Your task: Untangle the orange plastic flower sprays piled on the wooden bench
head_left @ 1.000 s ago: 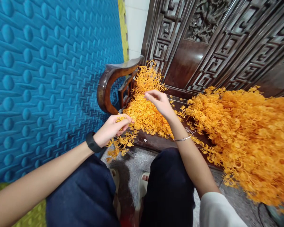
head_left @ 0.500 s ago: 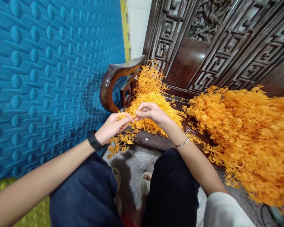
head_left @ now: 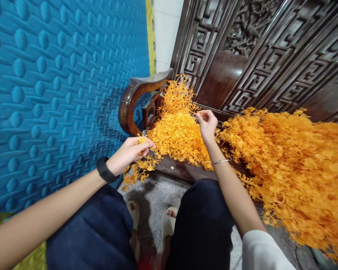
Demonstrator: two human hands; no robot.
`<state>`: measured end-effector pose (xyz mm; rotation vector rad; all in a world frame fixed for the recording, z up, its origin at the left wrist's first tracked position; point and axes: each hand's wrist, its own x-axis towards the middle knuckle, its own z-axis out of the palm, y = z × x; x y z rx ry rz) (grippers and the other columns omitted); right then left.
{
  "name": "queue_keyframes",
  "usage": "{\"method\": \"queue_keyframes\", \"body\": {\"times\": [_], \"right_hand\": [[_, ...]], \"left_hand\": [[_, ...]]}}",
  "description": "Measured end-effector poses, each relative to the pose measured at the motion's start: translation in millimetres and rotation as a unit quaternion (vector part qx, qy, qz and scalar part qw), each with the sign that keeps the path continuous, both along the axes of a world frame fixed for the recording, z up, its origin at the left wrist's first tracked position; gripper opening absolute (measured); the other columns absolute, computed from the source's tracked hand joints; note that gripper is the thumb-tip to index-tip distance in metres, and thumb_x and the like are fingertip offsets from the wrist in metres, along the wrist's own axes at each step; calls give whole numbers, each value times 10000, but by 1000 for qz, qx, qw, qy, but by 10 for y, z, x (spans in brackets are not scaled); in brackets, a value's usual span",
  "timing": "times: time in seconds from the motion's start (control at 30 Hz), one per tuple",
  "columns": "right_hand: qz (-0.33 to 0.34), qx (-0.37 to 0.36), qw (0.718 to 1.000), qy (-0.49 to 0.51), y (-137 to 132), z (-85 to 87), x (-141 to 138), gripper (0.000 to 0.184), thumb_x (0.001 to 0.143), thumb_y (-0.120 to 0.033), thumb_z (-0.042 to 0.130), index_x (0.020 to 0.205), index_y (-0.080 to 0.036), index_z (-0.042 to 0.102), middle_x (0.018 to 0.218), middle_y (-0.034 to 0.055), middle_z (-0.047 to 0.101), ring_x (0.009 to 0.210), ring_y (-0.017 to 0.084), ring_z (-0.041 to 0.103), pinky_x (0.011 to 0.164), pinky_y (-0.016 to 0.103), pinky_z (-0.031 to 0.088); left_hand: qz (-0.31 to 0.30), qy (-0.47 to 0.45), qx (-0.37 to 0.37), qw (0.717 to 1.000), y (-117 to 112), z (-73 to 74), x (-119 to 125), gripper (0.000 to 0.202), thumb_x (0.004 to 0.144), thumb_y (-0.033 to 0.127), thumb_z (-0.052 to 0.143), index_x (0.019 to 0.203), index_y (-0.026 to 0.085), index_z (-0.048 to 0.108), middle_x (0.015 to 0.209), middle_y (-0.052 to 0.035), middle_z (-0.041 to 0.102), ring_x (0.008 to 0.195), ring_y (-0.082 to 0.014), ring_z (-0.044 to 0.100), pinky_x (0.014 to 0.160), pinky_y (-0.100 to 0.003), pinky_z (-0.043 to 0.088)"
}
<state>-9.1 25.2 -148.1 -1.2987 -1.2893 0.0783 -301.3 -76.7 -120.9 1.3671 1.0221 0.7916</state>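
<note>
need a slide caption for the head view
Left hand holding orange sprigs, right hand near an orange heap on a dark wooden bench.

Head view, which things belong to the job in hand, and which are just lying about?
Likely in the job: orange sprigs in the left hand; smaller orange pile; larger orange heap at right.
Seemingly just lying about: white scrap on the bench seat; blue textured mat.
</note>
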Motion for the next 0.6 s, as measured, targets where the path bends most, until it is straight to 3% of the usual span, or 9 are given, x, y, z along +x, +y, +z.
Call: {"method": "queue_keyframes", "body": {"times": [0.1,0.17,0.23,0.3,0.37,0.43,0.5,0.53,0.6], "right_hand": [[24,-53,993,-98,40,-98,-78,187,768,-322,595,859,-159,605,883,59,607,792,163,558,786,333,442],[-6,-95,986,-140,73,-143,-163,262,779,-319,586,984,-157,600,1007,98,603,900,209,564,875,417,406],[-56,-118,980,-152,89,-150,-247,372,783,-346,583,1105,-160,556,1111,129,573,992,254,546,928,500,351],[-63,-109,983,-131,55,-101,-344,408,788,-392,576,1122,-159,541,1145,140,558,1018,260,538,935,507,348],[24,-98,992,-78,-54,11,-472,354,800,-442,554,1007,-156,581,1059,119,597,956,221,564,892,431,408],[195,-127,972,-24,-237,164,-628,335,815,-483,524,868,-162,608,909,77,637,853,169,588,813,346,458],[375,-195,906,-8,-455,311,-787,347,812,-500,525,814,-168,626,828,45,650,791,134,596,765,301,473],[434,-226,872,-14,-557,367,-858,331,786,-492,569,805,-168,634,811,34,652,768,122,595,745,285,475],[479,-262,837,-31,-712,432,-967,298,689,-439,693,792,-164,644,763,11,643,711,105,577,689,258,466]], "left_hand": [[8,4,-5,1000,49,-25,2,149,764,267,550,799,123,570,514,37,487,385,-36,295,380,-185,172],[19,-6,-9,1000,57,-36,27,158,757,282,593,815,156,516,508,43,524,356,-33,286,369,-184,160],[12,-9,-12,1000,44,-31,70,204,741,297,634,794,175,479,500,45,546,339,-28,272,364,-181,147],[-2,-5,-15,1000,24,-15,124,226,722,305,661,760,168,486,494,40,554,338,-23,274,365,-177,147],[-8,1,-19,1000,11,3,181,234,700,308,683,736,153,511,486,37,551,341,-18,272,369,-175,145],[-5,0,-20,1000,13,5,231,252,668,310,709,697,142,522,474,38,540,353,-19,288,379,-175,154],[6,-4,-14,1000,33,-16,267,278,630,317,737,658,135,529,459,45,511,383,-29,331,402,-175,187],[12,-4,-7,1000,48,-34,280,289,614,326,746,642,131,534,454,48,495,403,-36,354,415,-176,205],[18,1,6,1000,77,-75,294,299,603,347,747,620,123,550,459,49,472,434,-48,375,440,-186,232]]}}
